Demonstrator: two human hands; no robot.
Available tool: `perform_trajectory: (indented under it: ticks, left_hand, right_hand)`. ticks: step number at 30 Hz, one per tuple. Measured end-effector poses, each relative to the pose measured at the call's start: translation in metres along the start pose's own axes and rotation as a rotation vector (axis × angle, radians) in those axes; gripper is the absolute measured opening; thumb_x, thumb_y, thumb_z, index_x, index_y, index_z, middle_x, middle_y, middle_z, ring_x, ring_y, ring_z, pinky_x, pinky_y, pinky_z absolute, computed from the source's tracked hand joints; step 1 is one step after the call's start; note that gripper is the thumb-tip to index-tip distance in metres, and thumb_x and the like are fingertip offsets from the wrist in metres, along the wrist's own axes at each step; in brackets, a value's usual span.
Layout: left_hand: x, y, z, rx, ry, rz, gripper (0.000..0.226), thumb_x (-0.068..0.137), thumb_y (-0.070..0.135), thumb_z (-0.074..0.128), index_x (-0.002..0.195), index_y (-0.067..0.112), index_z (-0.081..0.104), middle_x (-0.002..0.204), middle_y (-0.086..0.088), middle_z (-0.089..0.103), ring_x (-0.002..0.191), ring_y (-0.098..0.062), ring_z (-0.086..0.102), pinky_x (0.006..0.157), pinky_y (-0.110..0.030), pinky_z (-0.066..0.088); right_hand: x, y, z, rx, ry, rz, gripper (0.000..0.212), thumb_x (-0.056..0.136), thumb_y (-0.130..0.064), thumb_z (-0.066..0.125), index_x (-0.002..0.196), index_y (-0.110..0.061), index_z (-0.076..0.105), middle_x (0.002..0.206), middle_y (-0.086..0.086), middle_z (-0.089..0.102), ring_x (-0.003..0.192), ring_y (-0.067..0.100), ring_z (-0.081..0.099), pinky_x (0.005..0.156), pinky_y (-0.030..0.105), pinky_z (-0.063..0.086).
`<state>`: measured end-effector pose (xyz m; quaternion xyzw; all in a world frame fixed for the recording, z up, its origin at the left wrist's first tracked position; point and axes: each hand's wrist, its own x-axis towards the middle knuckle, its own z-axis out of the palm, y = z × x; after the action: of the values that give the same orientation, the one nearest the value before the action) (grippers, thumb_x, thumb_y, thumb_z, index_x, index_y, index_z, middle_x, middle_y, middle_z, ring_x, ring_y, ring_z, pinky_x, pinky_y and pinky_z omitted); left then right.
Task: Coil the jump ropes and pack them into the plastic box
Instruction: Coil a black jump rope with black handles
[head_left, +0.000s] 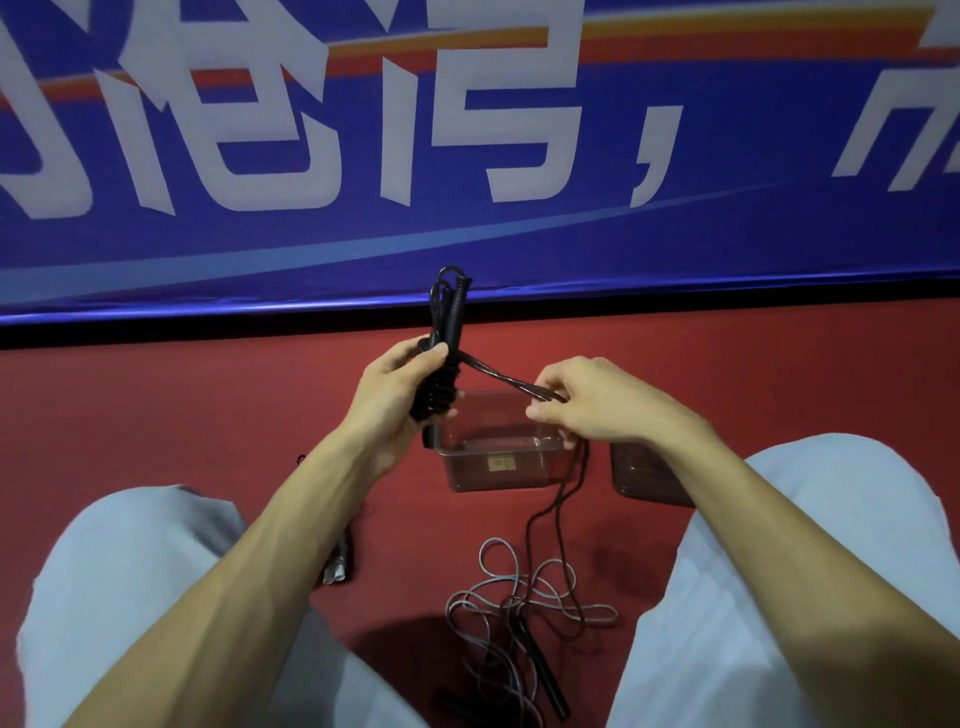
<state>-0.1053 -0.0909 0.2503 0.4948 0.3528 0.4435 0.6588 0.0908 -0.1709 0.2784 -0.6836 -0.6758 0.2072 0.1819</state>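
Note:
My left hand (397, 395) grips a bundled black jump rope (442, 332) upright, its loops sticking up above my fist. A doubled strand runs from the bundle to my right hand (587, 402), which pinches it taut. The rope's free tail hangs from my right hand down to the floor. Both hands hover above a clear plastic box (498, 467) standing on the red floor; nothing shows inside it. A grey jump rope (524, 603) lies in loose tangled loops between my knees, with black handles (540, 670) lying on it.
The box's lid (649, 478) lies flat to the right of the box. A silver-and-black handle (340, 564) lies by my left forearm. A blue banner (467, 156) covers the wall ahead. My knees in pale trousers frame the floor space.

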Motion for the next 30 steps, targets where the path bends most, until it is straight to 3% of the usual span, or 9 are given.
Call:
perform_trajectory:
  ticks: [3,6,10,15,17,20,25,27,30]
  left_hand:
    - [0.007,-0.008,-0.004,0.201,0.068,0.075,0.022,0.092,0.014,0.066,0.114,0.010,0.063,0.088,-0.010,0.066,0.077,-0.029,0.061,0.064,-0.033,0.050]
    - [0.012,-0.014,-0.006,0.487,0.046,0.152,0.026,0.089,0.016,0.070,0.114,0.014,0.063,0.088,-0.008,0.066,0.071,-0.021,0.062,0.059,-0.028,0.051]
    - [0.011,-0.019,-0.007,1.047,-0.137,0.264,0.032,0.084,0.030,0.076,0.111,0.025,0.061,0.087,0.005,0.066,0.075,-0.015,0.063,0.069,-0.030,0.050]
    - [0.007,-0.018,-0.008,1.247,-0.384,0.266,0.036,0.079,0.027,0.080,0.108,0.025,0.060,0.086,0.014,0.061,0.082,-0.013,0.060,0.071,-0.026,0.047]
    - [0.005,-0.020,-0.008,1.294,-0.417,0.267,0.040,0.076,0.027,0.082,0.109,0.024,0.060,0.087,0.011,0.063,0.084,-0.016,0.061,0.077,-0.036,0.051]
    - [0.001,-0.023,-0.007,1.294,-0.443,0.300,0.035,0.074,0.027,0.084,0.095,0.032,0.056,0.082,0.009,0.065,0.079,-0.016,0.061,0.073,-0.042,0.051]
    - [-0.007,-0.018,-0.003,1.109,-0.505,0.359,0.031,0.078,0.017,0.081,0.093,0.019,0.054,0.084,0.008,0.059,0.072,-0.006,0.051,0.068,-0.026,0.043]
    - [-0.013,-0.016,0.000,0.979,-0.492,0.338,0.032,0.077,0.025,0.083,0.090,0.025,0.053,0.082,0.008,0.059,0.069,-0.005,0.051,0.065,-0.022,0.042]
    - [-0.017,-0.016,0.006,0.906,-0.423,0.368,0.032,0.073,0.037,0.084,0.087,0.027,0.056,0.076,0.007,0.063,0.066,-0.005,0.053,0.061,-0.023,0.043]
  right_hand:
    - [-0.001,-0.006,0.007,-0.047,0.027,-0.158,0.015,0.097,-0.027,0.054,0.086,-0.020,0.060,0.072,0.000,0.065,0.062,0.012,0.067,0.066,0.035,0.053]
    - [0.001,-0.008,0.016,-0.222,0.079,-0.391,0.014,0.098,-0.020,0.052,0.092,-0.012,0.061,0.084,-0.001,0.061,0.083,0.020,0.062,0.074,0.039,0.049]
    - [0.001,-0.003,0.019,-0.424,0.216,-0.554,0.021,0.095,-0.010,0.055,0.110,-0.021,0.065,0.097,-0.004,0.060,0.089,0.020,0.061,0.063,0.034,0.046]
    - [0.001,0.000,0.018,-0.340,0.363,-0.555,0.013,0.088,-0.017,0.067,0.099,-0.021,0.072,0.094,-0.006,0.065,0.082,0.020,0.064,0.057,0.030,0.043]
    - [0.002,0.000,0.019,-0.281,0.401,-0.496,0.012,0.085,-0.024,0.071,0.096,-0.021,0.074,0.095,-0.007,0.065,0.081,0.018,0.063,0.062,0.031,0.046]
    - [0.004,0.000,0.023,-0.212,0.432,-0.389,0.018,0.081,-0.034,0.074,0.092,-0.020,0.074,0.093,-0.008,0.065,0.082,0.014,0.060,0.069,0.030,0.046]
    - [0.009,-0.001,0.023,0.099,0.443,-0.131,0.030,0.064,-0.040,0.087,0.074,-0.021,0.066,0.076,-0.010,0.063,0.074,0.009,0.057,0.066,0.022,0.046]
    - [0.011,0.000,0.021,0.220,0.441,-0.044,0.029,0.061,-0.036,0.089,0.072,-0.021,0.066,0.070,-0.010,0.063,0.068,0.003,0.056,0.058,0.011,0.041]
    - [0.011,0.003,0.017,0.495,0.315,0.042,0.028,0.063,-0.024,0.089,0.078,-0.017,0.066,0.071,-0.006,0.062,0.066,0.005,0.056,0.060,0.013,0.042]
